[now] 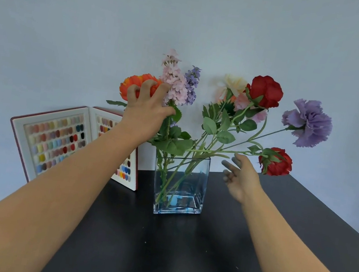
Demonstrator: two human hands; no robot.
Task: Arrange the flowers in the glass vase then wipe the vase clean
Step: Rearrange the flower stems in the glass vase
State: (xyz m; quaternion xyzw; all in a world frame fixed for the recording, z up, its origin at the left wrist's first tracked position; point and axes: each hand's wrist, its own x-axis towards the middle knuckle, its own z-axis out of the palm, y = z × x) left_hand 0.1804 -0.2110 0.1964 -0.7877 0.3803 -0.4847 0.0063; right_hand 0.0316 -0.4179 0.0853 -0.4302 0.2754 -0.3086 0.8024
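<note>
Flowers stand in one square glass vase [180, 184] on the dark table [180, 251], their green stems crossing inside the clear walls. Count of blooms visible: one orange flower [126, 85], one pink flower spike [173, 77], one lilac flower spike [192, 84], one cream flower [233, 83], two red flowers, the upper [266, 91] and the lower [277, 161], and one large purple carnation [309, 123]. Smaller pink blooms sit behind the upper red flower; their number cannot be determined.

Left hand [146, 105]: fingers spread and curled over the orange flower, thumb against the stem of the pink flower spike. Right hand [240, 179]: open, fingers loosely extended, blurred, holding nothing, positioned just beside the vase rim and below the lower red flower's stem.

One open colour-swatch book [58, 139] stands upright behind the left forearm, against the wall [212, 25].
</note>
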